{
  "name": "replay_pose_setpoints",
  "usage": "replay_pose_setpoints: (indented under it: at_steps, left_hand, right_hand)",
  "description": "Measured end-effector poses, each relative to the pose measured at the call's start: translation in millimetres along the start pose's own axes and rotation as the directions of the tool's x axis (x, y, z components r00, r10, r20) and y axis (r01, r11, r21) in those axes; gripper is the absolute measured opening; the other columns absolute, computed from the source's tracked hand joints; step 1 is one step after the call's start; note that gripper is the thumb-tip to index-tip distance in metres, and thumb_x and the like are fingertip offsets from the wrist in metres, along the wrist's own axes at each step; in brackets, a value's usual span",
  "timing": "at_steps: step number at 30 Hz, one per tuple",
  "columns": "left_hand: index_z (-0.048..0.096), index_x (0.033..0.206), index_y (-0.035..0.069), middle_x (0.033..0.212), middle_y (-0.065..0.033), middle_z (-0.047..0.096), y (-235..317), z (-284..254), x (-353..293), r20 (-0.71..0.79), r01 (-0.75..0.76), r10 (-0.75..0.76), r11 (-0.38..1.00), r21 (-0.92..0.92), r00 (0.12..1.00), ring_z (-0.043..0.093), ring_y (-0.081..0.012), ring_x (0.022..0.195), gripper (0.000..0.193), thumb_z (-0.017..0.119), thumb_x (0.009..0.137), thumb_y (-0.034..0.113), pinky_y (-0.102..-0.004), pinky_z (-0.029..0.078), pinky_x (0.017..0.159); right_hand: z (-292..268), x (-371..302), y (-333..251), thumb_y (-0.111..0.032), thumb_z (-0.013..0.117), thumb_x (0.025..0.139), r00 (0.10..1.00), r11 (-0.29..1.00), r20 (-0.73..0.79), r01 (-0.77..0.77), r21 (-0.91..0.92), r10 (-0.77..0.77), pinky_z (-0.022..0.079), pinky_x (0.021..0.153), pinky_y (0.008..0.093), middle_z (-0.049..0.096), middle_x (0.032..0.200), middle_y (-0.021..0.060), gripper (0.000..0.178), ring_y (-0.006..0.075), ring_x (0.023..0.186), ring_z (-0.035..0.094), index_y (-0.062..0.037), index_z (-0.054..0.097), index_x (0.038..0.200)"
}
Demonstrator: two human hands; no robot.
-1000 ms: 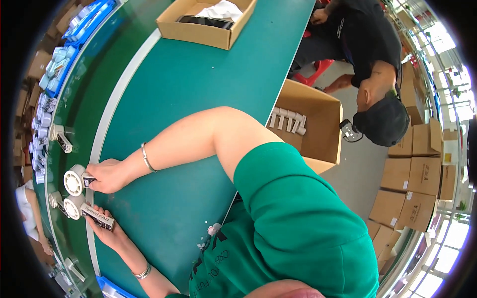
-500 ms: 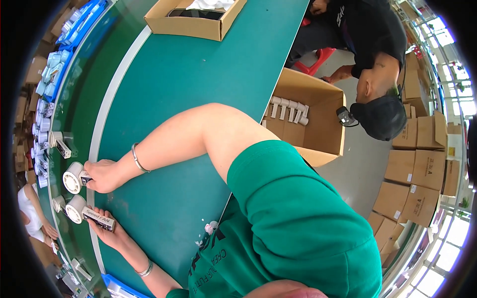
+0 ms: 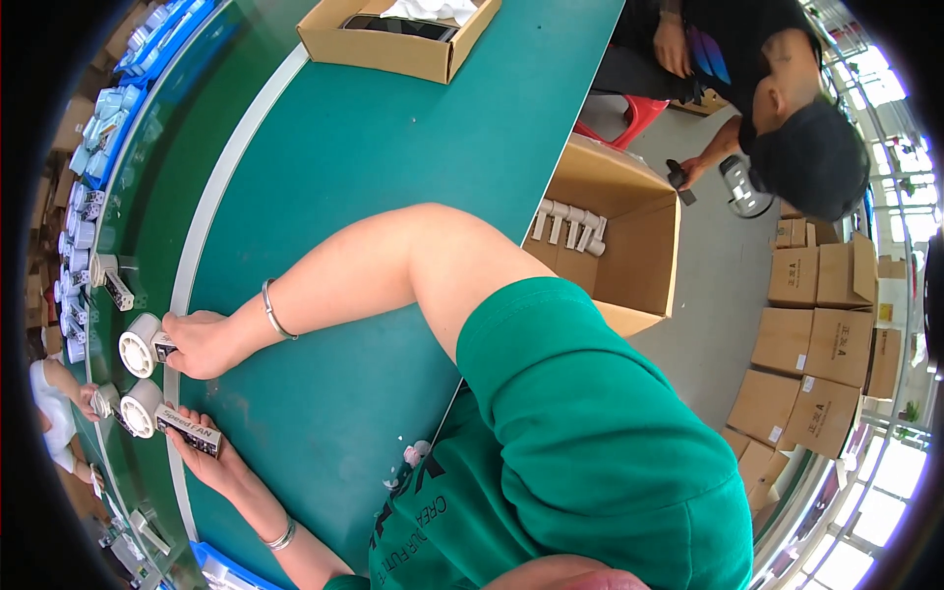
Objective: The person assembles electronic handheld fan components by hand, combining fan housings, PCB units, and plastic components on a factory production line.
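Observation:
My left hand (image 3: 203, 454) is closed around the flat rectangular handle of a white handheld fan (image 3: 143, 410), its round grilled head pointing away from me. Just farther right along the belt's edge, my right hand (image 3: 204, 344) grips the short handle of a second white handheld fan (image 3: 138, 346), with its round head sticking out beyond the fingers. Both fans are over the pale rail (image 3: 180, 295) between the green table and the green conveyor belt. A third fan (image 3: 104, 270) lies on the belt. Beside the left-hand fan, a co-worker's hand (image 3: 88, 401) is at another fan (image 3: 107, 400).
A shallow carton (image 3: 379, 54) with white tissue and a dark flat object stands on the table. Beyond the table edge, a deep carton (image 3: 629, 241) holds rows of white fans. A person in black (image 3: 747, 88) bends near it. Blue trays (image 3: 128, 128) line the belt's far side.
The co-worker across the belt has reached to a fan there. The person in black has moved right and holds a dark object. My hands keep their hold with little shift.

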State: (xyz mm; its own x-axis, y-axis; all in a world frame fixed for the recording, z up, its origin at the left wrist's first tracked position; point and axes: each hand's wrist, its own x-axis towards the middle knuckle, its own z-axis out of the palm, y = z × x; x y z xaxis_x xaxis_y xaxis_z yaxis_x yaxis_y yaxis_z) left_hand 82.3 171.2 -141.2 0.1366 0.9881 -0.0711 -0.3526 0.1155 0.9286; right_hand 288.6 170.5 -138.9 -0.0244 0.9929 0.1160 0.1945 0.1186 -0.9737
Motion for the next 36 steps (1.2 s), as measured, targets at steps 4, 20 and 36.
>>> replay_pose_setpoints:
  at_steps: [4, 20, 36]
  left_hand:
    - [0.042, 0.129, -0.003, 0.099, -0.0083, 0.055, -1, -4, 3, 0.027, 0.012, -0.012, 0.999, -0.032, 1.0, 0.049, -0.013, 0.082, 0.045, 0.048, 0.097, 0.028, -0.0244, 0.043, 0.072]
    - [0.044, 0.129, -0.001, 0.103, -0.0093, 0.058, -5, -23, 9, 0.032, 0.024, -0.023, 0.999, -0.034, 0.999, 0.053, -0.0141, 0.087, 0.044, 0.05, 0.096, 0.027, -0.0266, 0.045, 0.077]
    - [0.043, 0.13, -0.002, 0.1, -0.0085, 0.058, -2, -8, 3, 0.057, 0.029, -0.027, 0.999, -0.029, 0.998, 0.053, -0.0121, 0.084, 0.044, 0.048, 0.097, 0.026, -0.0241, 0.046, 0.074]
  right_hand:
    - [-1, -1, -1, -0.022, 0.052, 0.087, 1.0, 1.0, -0.017, -0.002, -0.002, 0.002, 0.049, 0.073, 0.0436, 0.061, 0.091, 0.0247, 0.038, 0.0384, 0.085, 0.061, 0.009, 0.042, 0.106]
    - [-1, -5, -4, -0.021, 0.053, 0.087, 0.998, 1.0, -0.061, -0.006, 0.03, 0.008, 0.048, 0.073, 0.0446, 0.06, 0.091, 0.0266, 0.038, 0.0398, 0.084, 0.061, 0.0104, 0.041, 0.104]
    - [-4, -4, -3, -0.022, 0.053, 0.086, 0.999, 0.999, -0.034, -0.006, 0.031, 0.007, 0.049, 0.075, 0.043, 0.061, 0.092, 0.0257, 0.039, 0.0383, 0.086, 0.061, 0.01, 0.043, 0.106]
